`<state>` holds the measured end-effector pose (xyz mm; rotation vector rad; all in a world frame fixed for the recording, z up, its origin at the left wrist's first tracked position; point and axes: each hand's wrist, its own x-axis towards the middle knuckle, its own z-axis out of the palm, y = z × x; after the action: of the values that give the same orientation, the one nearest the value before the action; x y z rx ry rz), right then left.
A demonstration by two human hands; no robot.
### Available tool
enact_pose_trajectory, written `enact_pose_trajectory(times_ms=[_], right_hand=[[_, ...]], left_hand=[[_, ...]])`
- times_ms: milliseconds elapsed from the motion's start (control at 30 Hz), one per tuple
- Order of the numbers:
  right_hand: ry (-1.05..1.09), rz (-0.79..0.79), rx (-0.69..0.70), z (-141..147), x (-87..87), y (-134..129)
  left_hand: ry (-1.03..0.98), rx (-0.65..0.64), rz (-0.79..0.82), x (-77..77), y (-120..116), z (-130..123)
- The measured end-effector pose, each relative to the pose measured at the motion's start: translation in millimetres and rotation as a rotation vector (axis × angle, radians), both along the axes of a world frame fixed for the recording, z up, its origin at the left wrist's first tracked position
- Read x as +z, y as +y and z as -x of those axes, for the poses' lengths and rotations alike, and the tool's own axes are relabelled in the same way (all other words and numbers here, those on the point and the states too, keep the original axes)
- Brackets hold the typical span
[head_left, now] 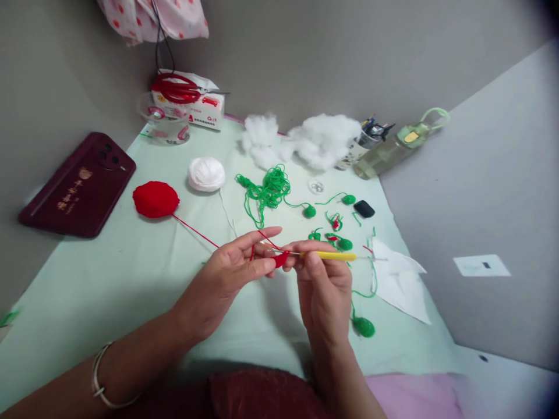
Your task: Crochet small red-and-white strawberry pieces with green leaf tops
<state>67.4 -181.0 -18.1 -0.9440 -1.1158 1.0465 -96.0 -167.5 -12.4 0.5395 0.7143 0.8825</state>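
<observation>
My left hand pinches a small red crochet piece between thumb and fingers, with red yarn looped over its raised index finger. That strand runs back to a red yarn ball on the left. In my right hand is a yellow-handled crochet hook, its metal tip at the red piece. My right fingertips also touch the piece's edge. Just beyond my right hand lie small green crocheted balls and red-and-green bits. Fingers partly cover the stitches.
A white yarn ball, tangled green yarn and white stuffing lie farther back. Red scissors rest over a plastic tub. A dark red phone leans at left; a bottle stands at right.
</observation>
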Motion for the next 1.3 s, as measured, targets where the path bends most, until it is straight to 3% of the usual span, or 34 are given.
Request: enact_pose_trajectory(times_ms=[67,167,367,467,533,600,667,733,900,1033,1100,1300], right_hand=[[0.05,0.031,0.046,-1.8,2.5,1.2],[-0.066,-0.018,0.007,-2.5,5.8,-3.4],[-0.784,-0.468,-0.159,0.2,-2.6,-20.8],[-1.02,-0.558,-0.253,1.9,-8.2,-24.2],[-0.905,-0.498,-0.274,1.8,-7.7,-22.4],[-0.626,-0.381,-0.25,1.3,-4.4,-17.8],[-0.365,-0.263,-0.175,1.4,-0.5,-11.8],[-0.254,-0.204,-0.117,2.8,2.4,-6.4],[-0.364,-0.226,-0.125,7.2,4.1,-4.9],[-0.766,-0.397,-0.23,7.0,-3.1,-13.8],[-0.86,-0.466,-0.28,5.9,-6.5,-16.7],[-0.368,-0.251,-0.216,-0.2,-0.8,-10.5]], left_hand=[[-0.005,-0.003,-0.005,-0.6,1.3,2.1],[0.018,0.013,-0.023,-0.9,2.5,4.4],[0.05,0.081,-0.056,0.7,0.2,-0.4],[-0.057,0.015,0.047,0.7,-1.4,-2.8],[-0.124,-0.028,0.126,0.2,-0.6,-2.8],[-0.149,-0.007,0.151,-0.6,0.9,-2.4],[-0.125,0.047,0.123,-1.3,1.8,-2.6],[-0.081,0.063,0.073,-1.8,1.0,-3.5],[-0.017,0.063,-0.015,-0.6,-3.6,-5.4],[-0.035,0.07,0.055,0.5,-3.6,-8.3],[-0.091,0.045,0.12,-0.8,-1.8,-9.9],[-0.121,0.083,0.14,-5.3,4.9,-5.4]])
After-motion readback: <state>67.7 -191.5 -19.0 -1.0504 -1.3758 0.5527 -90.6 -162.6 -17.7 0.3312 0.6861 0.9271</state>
